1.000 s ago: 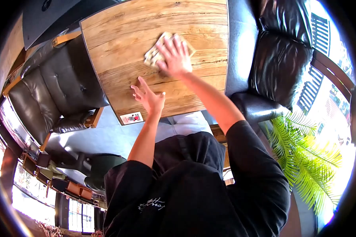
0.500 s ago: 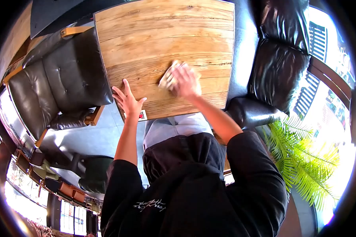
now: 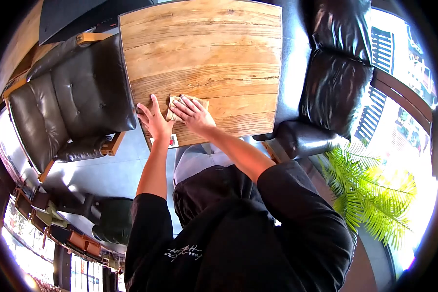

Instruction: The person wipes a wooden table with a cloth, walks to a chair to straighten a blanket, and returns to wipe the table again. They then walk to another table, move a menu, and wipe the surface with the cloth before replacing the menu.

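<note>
My right hand (image 3: 194,115) lies over a folded tan cloth (image 3: 174,111) and presses it against the wooden table (image 3: 204,53). Parts of the cloth show at the fingertips and past the far side of the hand; the rest is hidden beneath the palm. Close by on the left, my left hand (image 3: 155,121) rests on the tabletop near its front left corner, fingers spread and nothing in them. Under the left wrist, at the table's near edge, is a small white sticker or card (image 3: 173,141) with a red mark.
A dark leather armchair (image 3: 82,87) with wooden arms stands left of the table. On the right is a black leather seat (image 3: 336,92). A green palm-like plant (image 3: 370,190) grows at the lower right, and grey floor (image 3: 117,165) shows beneath the table.
My right hand has slid the cloth left and slightly nearer to me, now next to my left hand. My left hand has stayed about where it was.
</note>
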Tool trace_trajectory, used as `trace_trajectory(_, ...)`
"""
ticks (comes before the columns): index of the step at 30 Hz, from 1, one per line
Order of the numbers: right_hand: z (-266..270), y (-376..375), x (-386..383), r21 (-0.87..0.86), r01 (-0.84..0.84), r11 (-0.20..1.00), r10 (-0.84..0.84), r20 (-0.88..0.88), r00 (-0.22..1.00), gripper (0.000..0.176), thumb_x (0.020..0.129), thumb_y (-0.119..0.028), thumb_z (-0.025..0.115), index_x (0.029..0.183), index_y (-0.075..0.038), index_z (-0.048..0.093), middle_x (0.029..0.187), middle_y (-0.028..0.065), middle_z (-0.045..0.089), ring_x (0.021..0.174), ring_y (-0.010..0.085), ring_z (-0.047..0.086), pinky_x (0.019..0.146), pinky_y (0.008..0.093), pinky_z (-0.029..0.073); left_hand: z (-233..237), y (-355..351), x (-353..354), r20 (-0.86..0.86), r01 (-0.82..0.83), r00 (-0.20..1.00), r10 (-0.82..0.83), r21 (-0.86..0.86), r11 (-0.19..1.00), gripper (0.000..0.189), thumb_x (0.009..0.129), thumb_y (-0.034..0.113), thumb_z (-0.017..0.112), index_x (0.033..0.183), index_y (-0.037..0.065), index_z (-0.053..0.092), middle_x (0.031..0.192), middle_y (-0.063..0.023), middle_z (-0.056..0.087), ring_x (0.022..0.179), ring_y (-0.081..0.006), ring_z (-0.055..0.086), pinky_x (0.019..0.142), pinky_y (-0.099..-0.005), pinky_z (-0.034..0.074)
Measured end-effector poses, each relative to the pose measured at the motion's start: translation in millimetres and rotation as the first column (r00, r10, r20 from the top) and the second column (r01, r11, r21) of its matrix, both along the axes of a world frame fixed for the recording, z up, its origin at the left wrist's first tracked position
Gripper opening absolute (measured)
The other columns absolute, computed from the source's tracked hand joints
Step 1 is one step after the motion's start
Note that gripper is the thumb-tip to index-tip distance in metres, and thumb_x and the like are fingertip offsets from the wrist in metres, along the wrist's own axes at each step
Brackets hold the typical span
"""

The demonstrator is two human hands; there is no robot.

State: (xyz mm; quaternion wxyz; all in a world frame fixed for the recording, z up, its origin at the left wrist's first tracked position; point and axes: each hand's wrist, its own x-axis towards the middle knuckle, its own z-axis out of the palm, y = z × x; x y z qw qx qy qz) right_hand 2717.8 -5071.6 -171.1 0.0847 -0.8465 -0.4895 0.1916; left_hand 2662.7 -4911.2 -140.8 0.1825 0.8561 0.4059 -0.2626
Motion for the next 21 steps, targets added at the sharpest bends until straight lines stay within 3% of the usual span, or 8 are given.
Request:
trace_trajectory(2, -0.5, -15.4, 15.0, 0.001, 0.006, 1.000, -0.006, -0.072, 0.997, 0.063, 0.096, -0.034, 0.052, 0.156, -0.026, 0.033, 0.162, -0.0001, 0.030, 0.149, 0.0217, 0.027, 0.121, 0.0436, 0.024, 7.0, -0.5, 1.9, 0.022, -0.020, 1.000, 0.021, -0.032, 0.999, 0.131, 0.060, 0.025, 0.096, 0.159, 0.039, 0.010, 0.164, -0.0252, -0.004, 0.145, -0.0586, 0.009, 0.109, -0.0648, 0.037)
trace_trajectory(4, -4.8, -40.1, 40.8, -0.206, 0.120, 0.971, -0.110, 0.062, 0.992, 0.067, 0.094, -0.037, 0.057, 0.155, -0.025, 0.034, 0.161, 0.0012, 0.032, 0.149, 0.0246, 0.028, 0.121, 0.0434, 0.023, 9.3, -0.6, 1.5, 0.038, -0.025, 0.999, 0.027, -0.050, 0.998, 0.130, 0.061, 0.025, 0.095, 0.159, 0.039, 0.010, 0.164, -0.0247, -0.006, 0.146, -0.0586, 0.008, 0.106, -0.0680, 0.038)
trace_trajectory(6, -5.9, -78.6, 82.6, -0.100, 0.322, 0.941, -0.317, 0.063, 0.946, 0.069, 0.093, -0.040, 0.060, 0.155, -0.022, 0.035, 0.161, 0.0042, 0.032, 0.148, 0.0296, 0.028, 0.121, 0.0457, 0.022, 7.4, 0.1, 0.5, 0.046, -0.022, 0.999, 0.024, -0.049, 0.999, 0.131, 0.061, 0.025, 0.095, 0.159, 0.038, 0.010, 0.164, -0.0251, -0.007, 0.145, -0.0589, 0.007, 0.106, -0.0693, 0.038)
trace_trajectory(8, 5.3, -110.4, 125.3, -0.181, 0.511, 0.840, -0.514, 0.033, 0.857, 0.068, 0.095, -0.043, 0.057, 0.156, -0.021, 0.034, 0.162, 0.0077, 0.030, 0.150, 0.0343, 0.024, 0.122, 0.0476, 0.019, 12.7, 0.4, 3.1, 0.022, -0.011, 1.000, 0.012, -0.048, 0.999, 0.131, 0.060, 0.028, 0.096, 0.159, 0.037, 0.010, 0.164, -0.0254, -0.006, 0.145, -0.0592, 0.008, 0.107, -0.0670, 0.038)
trace_trajectory(12, 2.0, -102.5, 121.7, -0.136, 0.552, 0.823, -0.545, 0.084, 0.834, 0.073, 0.097, -0.052, 0.050, 0.158, -0.018, 0.027, 0.166, 0.0142, 0.012, 0.152, 0.0409, 0.007, 0.121, 0.0567, 0.013, 16.4, 1.0, -1.1, 0.030, 0.024, 0.999, -0.023, -0.017, 1.000, 0.128, 0.062, 0.028, 0.095, 0.159, 0.037, 0.012, 0.165, -0.0237, -0.002, 0.144, -0.0579, 0.016, 0.109, -0.0601, 0.039)
trace_trajectory(14, 11.8, -70.3, 83.8, -0.299, 0.367, 0.881, -0.376, 0.030, 0.926, 0.071, 0.097, -0.051, 0.050, 0.158, -0.021, 0.028, 0.166, 0.0115, 0.015, 0.152, 0.0411, 0.008, 0.119, 0.0624, 0.013, 18.5, 6.9, 2.6, 0.052, 0.048, 0.998, -0.047, -0.012, 0.999, 0.125, 0.063, 0.026, 0.093, 0.159, 0.038, 0.013, 0.165, -0.0216, 0.001, 0.142, -0.0555, 0.022, 0.110, -0.0554, 0.040)
trace_trajectory(16, 5.0, -51.7, 24.3, -0.152, 0.060, 0.987, -0.076, -0.104, 0.992, 0.069, 0.095, -0.049, 0.053, 0.156, -0.024, 0.031, 0.164, 0.0069, 0.020, 0.151, 0.0408, 0.011, 0.116, 0.0654, 0.018, 23.4, 13.8, -8.1, 0.069, 0.075, 0.995, -0.073, -0.027, 0.997, 0.122, 0.065, 0.023, 0.092, 0.158, 0.039, 0.016, 0.166, -0.0193, 0.006, 0.141, -0.0523, 0.028, 0.110, -0.0512, 0.042)
trace_trajectory(21, 19.1, -18.9, -12.9, 0.043, -0.102, 0.994, 0.108, -0.183, 0.977, 0.070, 0.092, -0.047, 0.059, 0.155, -0.029, 0.035, 0.163, -0.0017, 0.027, 0.150, 0.0263, 0.025, 0.119, 0.0501, 0.026, 19.2, 53.0, -49.1, 0.229, 0.060, 0.972, -0.044, -0.063, 0.996, 0.134, 0.058, 0.021, 0.094, 0.159, 0.008, 0.007, 0.163, -0.0165, 0.019, 0.144, -0.0382, 0.032, 0.118, -0.0456, 0.030)
